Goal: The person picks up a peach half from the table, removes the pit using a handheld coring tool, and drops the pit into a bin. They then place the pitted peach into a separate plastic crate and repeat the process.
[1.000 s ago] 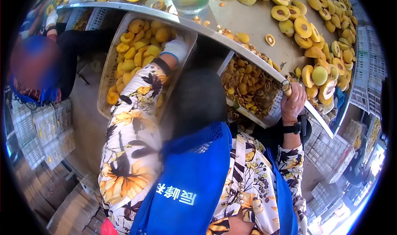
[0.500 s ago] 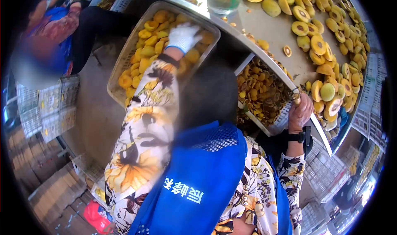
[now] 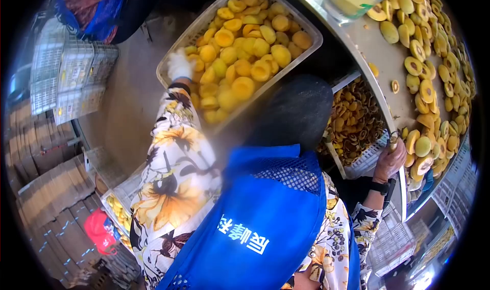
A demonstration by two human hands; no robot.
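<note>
My left hand, in a white glove, is at the left end of a pale plastic crate. It lies over the rim beside the fruit, fingers slightly blurred and seemingly apart, with no fruit visible in it. The crate is full of halved yellow apricots, several with their hollow side up. My bare right hand rests at the table edge, closed around a short tool with a brass-coloured end. The rest of the tool is hidden.
Cut apricots with stones lie across the metal table. A clear jar with a blue lid stands on it. Below its edge is a bin of brown, stone-bearing pieces. Stacked white crates and a seated person are to the left.
My gloved left hand has moved from over the middle of the fruit to the crate's left end. The whole view has shifted, while my right hand still holds the tool at the table edge.
</note>
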